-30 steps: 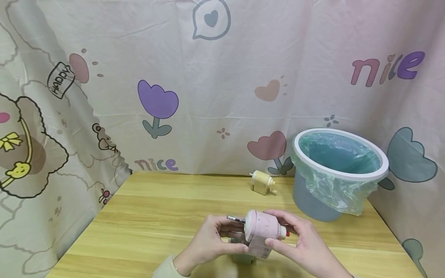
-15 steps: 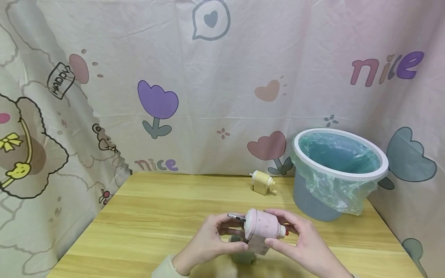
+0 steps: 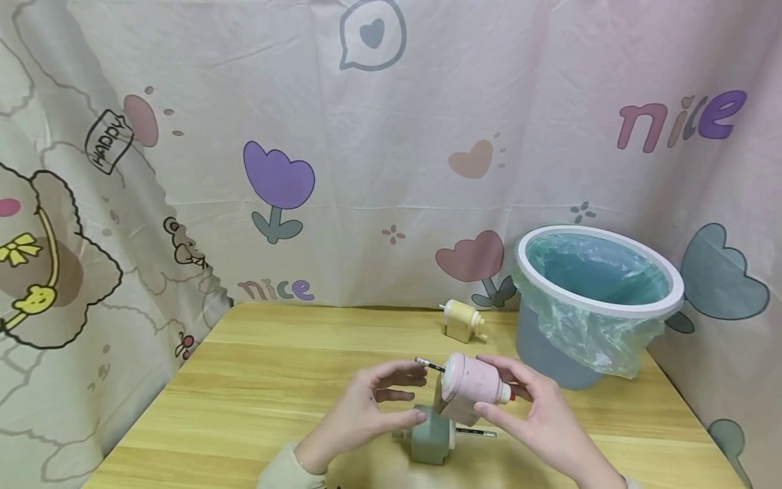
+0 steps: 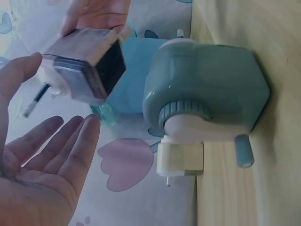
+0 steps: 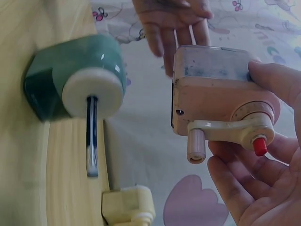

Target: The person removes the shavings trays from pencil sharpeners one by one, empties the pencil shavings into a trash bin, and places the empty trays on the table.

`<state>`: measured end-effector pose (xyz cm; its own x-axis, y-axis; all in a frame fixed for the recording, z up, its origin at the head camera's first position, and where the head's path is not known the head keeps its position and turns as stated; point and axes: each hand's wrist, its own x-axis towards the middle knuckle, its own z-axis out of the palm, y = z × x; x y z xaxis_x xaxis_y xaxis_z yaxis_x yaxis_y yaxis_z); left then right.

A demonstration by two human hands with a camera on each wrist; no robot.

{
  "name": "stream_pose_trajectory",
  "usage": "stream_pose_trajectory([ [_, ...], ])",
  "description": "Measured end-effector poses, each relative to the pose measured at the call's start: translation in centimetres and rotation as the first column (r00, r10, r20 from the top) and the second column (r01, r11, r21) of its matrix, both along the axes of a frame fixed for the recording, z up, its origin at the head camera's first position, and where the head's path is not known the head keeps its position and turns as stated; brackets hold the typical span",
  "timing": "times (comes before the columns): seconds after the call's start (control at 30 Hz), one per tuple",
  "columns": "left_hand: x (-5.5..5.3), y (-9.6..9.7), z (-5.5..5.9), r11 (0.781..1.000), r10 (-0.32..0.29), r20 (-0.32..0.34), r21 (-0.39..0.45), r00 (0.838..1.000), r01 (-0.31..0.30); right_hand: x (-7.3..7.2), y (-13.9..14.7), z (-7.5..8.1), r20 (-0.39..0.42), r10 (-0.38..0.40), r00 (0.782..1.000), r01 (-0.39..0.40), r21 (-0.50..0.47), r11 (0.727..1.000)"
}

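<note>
My right hand grips a pink crank pencil sharpener above the table, tilted. A dark pencil sticks out of its front, and a red tip shows at the hub of its crank. My left hand is spread beside its front with nothing held; in the left wrist view the thumb overlaps the sharpener's corner. Below, a green crank sharpener stands on the table, with a striped pencil in its white front and its crank on the opposite side.
A yellow crank sharpener stands at the back of the wooden table. To its right is a grey bin with a white rim and green bag liner. A printed curtain hangs behind and at the sides.
The pink sharpener has risen and shifted slightly right in my right hand. My left hand has come away from it, its fingers spreading, and the green sharpener below is more exposed.
</note>
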<state>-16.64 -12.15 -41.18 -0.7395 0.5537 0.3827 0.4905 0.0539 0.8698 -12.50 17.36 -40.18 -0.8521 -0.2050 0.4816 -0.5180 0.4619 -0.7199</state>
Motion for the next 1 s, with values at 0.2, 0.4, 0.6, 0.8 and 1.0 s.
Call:
stream_pose_trajectory([
  [0.2, -0.2, -0.6, 0.4, 0.999, 0.037, -0.001, 0.004, 0.999, -0.037, -0.9, 0.7, -0.5, -0.013, -0.092, 0.996, 0.092, -0.008, 0.996],
  [0.4, -0.4, -0.8, 0.4, 0.998, 0.056, 0.006, 0.005, 0.998, -0.056, -1.6, 1.1, -0.9, -0.002, -0.171, 0.985, 0.171, 0.003, 0.985],
  [0.6, -0.4, -0.8, 0.4, 0.998, 0.068, 0.009, 0.01, 0.998, -0.068, -2.2, 1.5, -1.6, 0.05, -0.217, 0.975, 0.216, 0.025, 0.976],
  [0.8, -0.3, -0.8, 0.4, 0.997, 0.071, -0.005, 0.015, 0.997, -0.071, -2.9, 2.0, -2.5, 0.09, -0.233, 0.968, 0.23, 0.046, 0.972],
  [1.0, -0.3, -0.8, 0.4, 0.997, 0.071, -0.006, 0.013, 0.997, -0.071, -3.5, 2.5, -3.5, 0.168, -0.201, 0.965, 0.193, 0.066, 0.979],
])
